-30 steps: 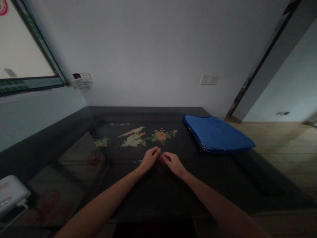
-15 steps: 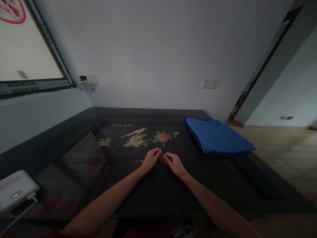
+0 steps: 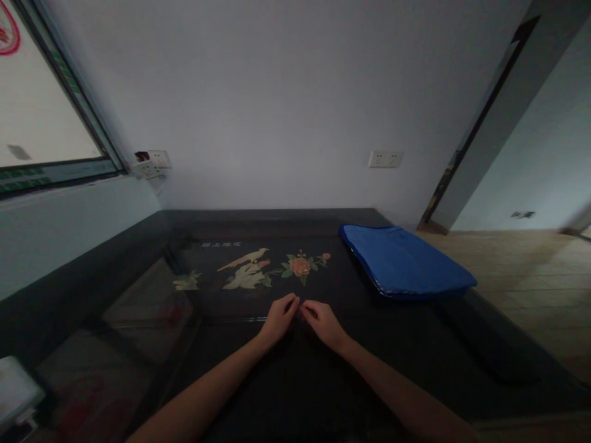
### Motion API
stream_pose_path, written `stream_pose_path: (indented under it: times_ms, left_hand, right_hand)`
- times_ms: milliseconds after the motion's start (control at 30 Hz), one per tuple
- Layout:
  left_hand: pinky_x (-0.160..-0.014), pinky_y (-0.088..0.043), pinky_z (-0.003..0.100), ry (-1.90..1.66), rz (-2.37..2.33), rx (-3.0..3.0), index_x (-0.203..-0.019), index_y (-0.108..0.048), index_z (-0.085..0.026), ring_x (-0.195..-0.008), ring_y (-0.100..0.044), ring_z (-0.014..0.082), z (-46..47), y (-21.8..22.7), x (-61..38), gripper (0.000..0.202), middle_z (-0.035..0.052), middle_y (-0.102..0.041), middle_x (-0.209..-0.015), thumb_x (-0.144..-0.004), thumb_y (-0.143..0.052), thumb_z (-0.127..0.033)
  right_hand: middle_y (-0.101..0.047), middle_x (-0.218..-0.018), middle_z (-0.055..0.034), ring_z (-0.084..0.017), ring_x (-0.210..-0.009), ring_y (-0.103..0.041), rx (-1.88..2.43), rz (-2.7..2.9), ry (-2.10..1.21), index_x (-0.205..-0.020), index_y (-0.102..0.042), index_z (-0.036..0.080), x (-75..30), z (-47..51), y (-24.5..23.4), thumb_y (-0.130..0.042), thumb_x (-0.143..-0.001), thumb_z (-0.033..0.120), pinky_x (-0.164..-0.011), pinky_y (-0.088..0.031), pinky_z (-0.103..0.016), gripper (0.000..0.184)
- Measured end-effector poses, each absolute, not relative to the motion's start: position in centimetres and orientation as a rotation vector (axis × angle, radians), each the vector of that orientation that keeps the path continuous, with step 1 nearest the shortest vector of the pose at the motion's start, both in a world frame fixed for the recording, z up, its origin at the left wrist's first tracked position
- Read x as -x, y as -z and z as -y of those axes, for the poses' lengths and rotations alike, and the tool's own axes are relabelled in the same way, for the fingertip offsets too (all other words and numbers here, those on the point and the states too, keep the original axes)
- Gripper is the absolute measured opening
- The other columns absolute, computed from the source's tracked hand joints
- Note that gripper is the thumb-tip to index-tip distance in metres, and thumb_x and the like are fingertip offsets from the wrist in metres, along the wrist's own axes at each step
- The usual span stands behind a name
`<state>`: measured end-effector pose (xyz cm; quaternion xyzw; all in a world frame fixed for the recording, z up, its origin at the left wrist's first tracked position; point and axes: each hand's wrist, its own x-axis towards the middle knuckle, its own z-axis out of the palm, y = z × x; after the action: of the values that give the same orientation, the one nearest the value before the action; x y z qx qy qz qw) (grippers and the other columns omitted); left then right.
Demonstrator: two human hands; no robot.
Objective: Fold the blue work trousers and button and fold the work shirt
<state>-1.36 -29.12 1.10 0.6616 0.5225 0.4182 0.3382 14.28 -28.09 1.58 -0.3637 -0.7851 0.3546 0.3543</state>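
Through the head camera, my only view, I look down on a dark, glossy table (image 3: pixel 397 332) set against a pale wall (image 3: pixel 277 98). The left hand (image 3: pixel 279 319) and the right hand (image 3: pixel 325 323) lie over its near middle, forearms running in from the near left and near right. Each hand is curled closed, thumb brought in against the bent fingers. They come together at the fingertips; from here I can't tell whether the two sets of tips touch or leave a sliver between them.

Just beyond the hands I see a decoration on the tabletop: a light bird (image 3: pixel 244 258) to the left, a pink flower (image 3: pixel 300 266) with green leaves to the right, and a short line of pale lettering (image 3: pixel 221 244) on the far left side.

To the right of the hands, well apart from them, a flat blue case (image 3: pixel 406 261) lies on the table toward its right edge. At the near left edge of my picture I get part of a white box (image 3: pixel 16 391), blurred.

Farther off, I have a double wall socket (image 3: pixel 385 159) above the table's far right, a window (image 3: pixel 44 92) at far left, and light floor (image 3: pixel 503 271) to the right.
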Motion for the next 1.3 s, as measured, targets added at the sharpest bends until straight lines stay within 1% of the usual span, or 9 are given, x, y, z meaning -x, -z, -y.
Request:
stream_pose_path:
  times_ms: [100, 167, 233, 433, 600, 767, 1000, 1167, 1300]
  left_hand:
    - [-0.057, -0.033, 0.026, -1.076, -1.344, -1.690, -0.063, -0.042, -0.020, -0.059, -0.041, 0.0135, 29.0, -1.0, 1.6, 0.037, -0.0031, -0.043, -0.059, -0.088, -0.040, -0.048]
    - [-0.057, -0.034, 0.026, -1.078, -1.341, -1.667, -0.064, -0.041, -0.020, -0.059, -0.041, 0.0135, 28.8, -0.9, 1.8, 0.038, -0.0031, -0.043, -0.060, -0.089, -0.037, -0.049]
    - [-0.058, -0.034, 0.026, -1.099, -1.331, -1.614, -0.065, -0.041, -0.020, -0.060, -0.041, 0.0135, 28.8, -0.9, 1.9, 0.040, -0.0031, -0.042, -0.061, -0.089, -0.037, -0.052]
    - [-0.057, -0.034, 0.026, -1.139, -1.228, -1.428, -0.065, -0.043, -0.020, -0.059, -0.038, 0.0129, 29.0, -1.0, 2.1, 0.049, -0.0032, -0.041, -0.061, -0.084, -0.042, -0.065]
    - [-0.055, -0.033, 0.025, -1.090, -1.169, -1.371, -0.064, -0.044, -0.019, -0.057, -0.039, 0.0122, 29.1, -1.1, 2.2, 0.054, -0.0032, -0.042, -0.060, -0.080, -0.044, -0.072]
    - [-0.054, -0.033, 0.025, -1.061, -1.130, -1.348, -0.064, -0.044, -0.019, -0.055, -0.040, 0.0114, 29.1, -1.4, 2.3, 0.056, -0.0036, -0.043, -0.058, -0.078, -0.045, -0.073]
    - [-0.055, -0.033, 0.025, -1.055, -1.159, -1.362, -0.067, -0.044, -0.018, -0.058, -0.041, 0.0121, 29.0, -0.9, 2.3, 0.055, -0.0030, -0.044, -0.061, -0.081, -0.043, -0.072]
    - [-0.056, -0.032, 0.025, -1.055, -1.168, -1.378, -0.066, -0.043, -0.018, -0.058, -0.038, 0.0116, 28.8, -0.5, 2.3, 0.058, -0.0035, -0.041, -0.062, -0.078, -0.042, -0.075]
    - [-0.058, -0.033, 0.025, -1.058, -1.179, -1.396, -0.066, -0.043, -0.018, -0.060, -0.037, 0.0117, 28.9, -0.6, 2.3, 0.057, -0.0030, -0.041, -0.063, -0.080, -0.042, -0.074]
  right_hand:
    - [-0.054, -0.061, 0.0013, -0.015, -0.059, -0.050, 0.890, 2.100, -0.923, -0.063, -0.052, 0.019, -13.6, 27.3, -2.0, -0.047, -0.087, 0.019, -0.057, -0.035, -0.025, 0.025]
    - [-0.054, -0.061, 0.0015, -0.014, -0.058, -0.050, 0.851, 2.134, -0.933, -0.062, -0.051, 0.020, -13.2, 26.6, -2.3, -0.047, -0.085, 0.017, -0.057, -0.034, -0.024, 0.024]
    - [-0.055, -0.062, 0.0014, -0.015, -0.059, -0.051, 0.800, 2.158, -0.957, -0.063, -0.051, 0.020, -12.9, 26.1, -2.5, -0.045, -0.086, 0.018, -0.058, -0.035, -0.024, 0.024]
    - [-0.056, -0.067, 0.0000, -0.016, -0.065, -0.054, 0.702, 2.120, -1.049, -0.066, -0.051, 0.020, -12.7, 25.9, -2.1, -0.043, -0.090, 0.025, -0.064, -0.038, -0.026, 0.026]
    - [-0.055, -0.066, 0.0006, -0.014, -0.061, -0.051, 0.679, 2.070, -1.199, -0.069, -0.050, 0.019, -12.9, 26.6, -1.9, -0.041, -0.093, 0.030, -0.061, -0.038, -0.025, 0.028]
    - [-0.053, -0.064, 0.0009, -0.013, -0.060, -0.049, 0.691, 2.045, -1.245, -0.069, -0.050, 0.018, -13.0, 26.6, -2.1, -0.041, -0.094, 0.035, -0.058, -0.037, -0.024, 0.032]
    - [-0.053, -0.064, 0.0005, -0.013, -0.059, -0.050, 0.705, 2.027, -1.286, -0.069, -0.049, 0.018, -12.8, 26.4, -1.7, -0.039, -0.095, 0.040, -0.058, -0.037, -0.023, 0.035]
    - [-0.053, -0.064, 0.0007, -0.013, -0.058, -0.049, 0.708, 2.016, -1.284, -0.069, -0.049, 0.018, -12.7, 26.4, -1.4, -0.039, -0.096, 0.044, -0.057, -0.037, -0.023, 0.039]
    - [-0.051, -0.063, 0.0008, -0.013, -0.058, -0.047, 0.723, 2.008, -1.296, -0.068, -0.048, 0.018, -12.6, 26.4, -1.3, -0.038, -0.095, 0.049, -0.056, -0.035, -0.023, 0.043]
